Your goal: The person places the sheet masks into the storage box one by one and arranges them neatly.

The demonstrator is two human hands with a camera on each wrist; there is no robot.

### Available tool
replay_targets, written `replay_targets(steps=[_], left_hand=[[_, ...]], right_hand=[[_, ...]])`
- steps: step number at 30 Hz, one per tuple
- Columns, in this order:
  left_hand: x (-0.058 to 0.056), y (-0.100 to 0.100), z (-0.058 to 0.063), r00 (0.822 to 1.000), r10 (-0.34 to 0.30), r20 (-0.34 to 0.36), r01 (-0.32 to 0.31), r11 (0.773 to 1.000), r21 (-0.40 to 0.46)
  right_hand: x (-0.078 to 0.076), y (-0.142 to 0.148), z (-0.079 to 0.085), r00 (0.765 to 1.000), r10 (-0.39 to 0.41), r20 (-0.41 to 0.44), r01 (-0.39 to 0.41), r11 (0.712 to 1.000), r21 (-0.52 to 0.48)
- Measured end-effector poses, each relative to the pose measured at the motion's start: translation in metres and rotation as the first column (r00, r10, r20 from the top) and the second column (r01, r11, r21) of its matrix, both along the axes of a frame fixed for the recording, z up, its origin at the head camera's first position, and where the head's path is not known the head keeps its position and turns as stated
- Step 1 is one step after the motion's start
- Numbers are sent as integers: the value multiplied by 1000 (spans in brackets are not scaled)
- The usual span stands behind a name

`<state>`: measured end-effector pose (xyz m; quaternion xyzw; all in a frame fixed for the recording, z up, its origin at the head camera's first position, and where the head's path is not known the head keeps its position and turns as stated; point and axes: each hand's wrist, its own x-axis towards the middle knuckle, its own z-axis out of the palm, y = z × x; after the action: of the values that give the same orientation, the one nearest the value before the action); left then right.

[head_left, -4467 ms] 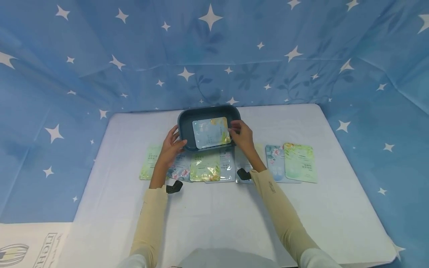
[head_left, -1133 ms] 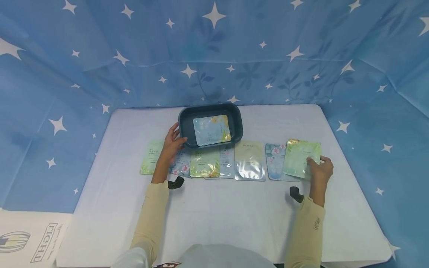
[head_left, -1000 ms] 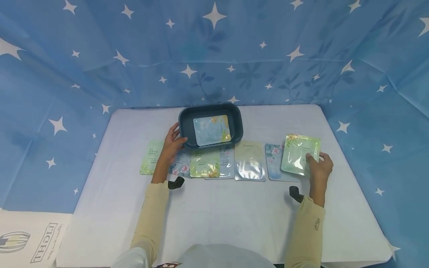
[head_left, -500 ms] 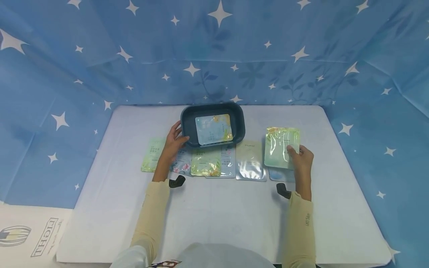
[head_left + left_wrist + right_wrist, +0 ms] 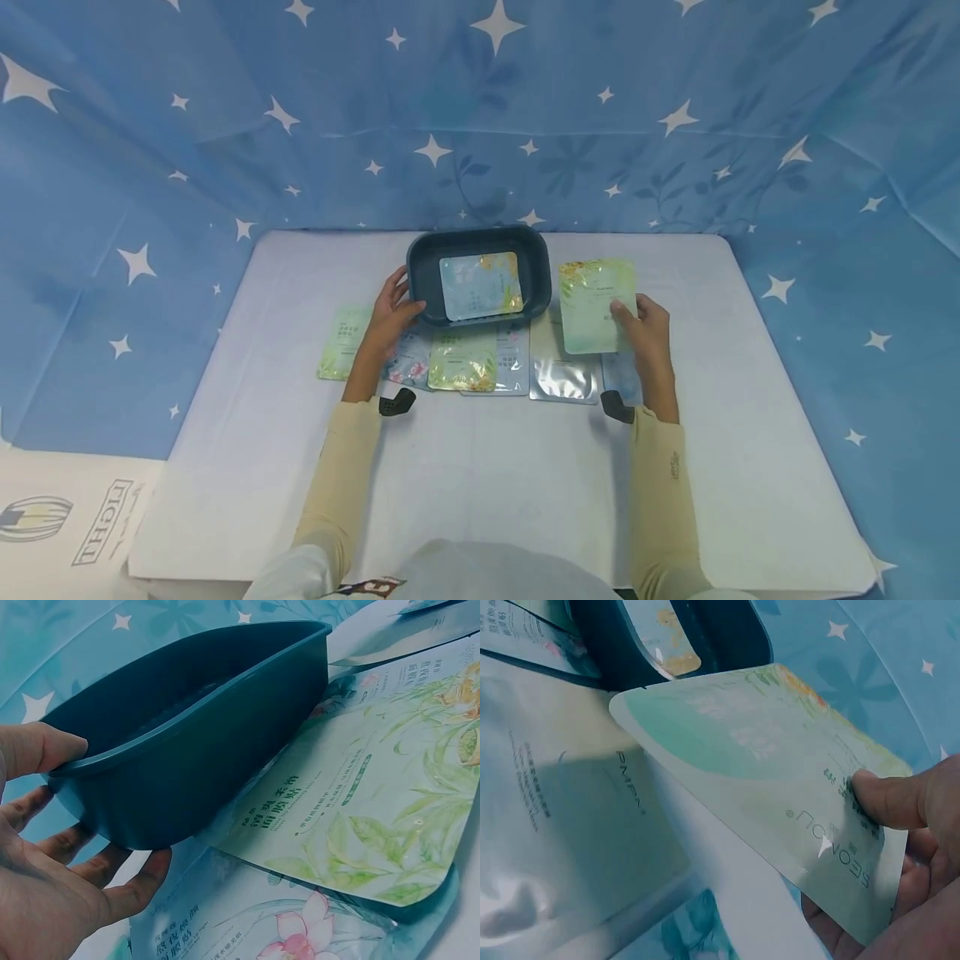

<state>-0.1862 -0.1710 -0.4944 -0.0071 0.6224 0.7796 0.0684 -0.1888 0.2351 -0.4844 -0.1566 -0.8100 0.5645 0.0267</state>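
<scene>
My left hand (image 5: 386, 325) grips the left end of a dark blue plastic tray (image 5: 424, 283); in the left wrist view the thumb lies over the rim and the fingers support the wall (image 5: 225, 769) from below. Inside the tray lies one light blue face mask packet (image 5: 480, 287) with yellow flowers. My right hand (image 5: 647, 337) pinches a green face mask packet (image 5: 588, 312) by its right edge, thumb on top. The right wrist view shows this green packet (image 5: 727, 757) tilted, raised over the silver-beige packet (image 5: 570, 802), just right of the tray.
A row of packets lies along the white table (image 5: 495, 483): a green one (image 5: 347, 342) at the left, a floral blue one (image 5: 410, 362), another green one (image 5: 462, 362), and a blue one (image 5: 620, 375) at the right, partly covered. A starry blue curtain (image 5: 337, 108) hangs behind.
My right hand went from the tray to the row's right end, took the green packet lying on the blue one, lifted it and carried it left towards the tray. My left hand stays on the tray.
</scene>
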Motion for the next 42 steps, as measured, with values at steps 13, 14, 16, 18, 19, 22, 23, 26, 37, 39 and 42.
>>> replay_targets(steps=[13,14,16,18,19,22,23,26,37,39,42], left_hand=[[-3,-1,2,1000,-3,-7,3,1000,-24],[-3,-1,3,1000,-5,-7,4,1000,-26],[-3,-1,3,1000,-6,-3,6,1000,-21],[-3,-1,2,1000,-7,-3,7,1000,-14],[-3,0,2,1000,-8,-3,8,1000,-14],[-3,0,3,1000,-9,-1,9,1000,-15],[-3,0,3,1000,-9,0,9,1000,-17],[-2,0,4,1000,-10,-1,10,1000,-23],[-2,-1,2,999,-24,-24,23,1000,-20],[-1,-1,2,999,-28,-17,28,999,-21],[0,-1,2,999,-36,-23,36,999,-9]], right_hand=[[-41,-50,31,816,504,-284,-376,835,402],[-44,-54,33,799,529,-286,-387,817,428],[-50,-64,37,776,570,-272,-399,776,488],[-55,-75,42,757,606,-243,-399,724,562],[-57,-80,44,750,623,-224,-396,693,602],[-61,-96,51,711,677,-190,-384,600,702],[-62,-102,53,694,694,-189,-373,572,731],[-66,-115,55,651,735,-189,-334,500,799],[-84,-138,30,639,766,-68,-446,440,779],[-85,-140,24,651,758,-41,-468,443,765],[-86,-145,19,668,744,-18,-476,446,758]])
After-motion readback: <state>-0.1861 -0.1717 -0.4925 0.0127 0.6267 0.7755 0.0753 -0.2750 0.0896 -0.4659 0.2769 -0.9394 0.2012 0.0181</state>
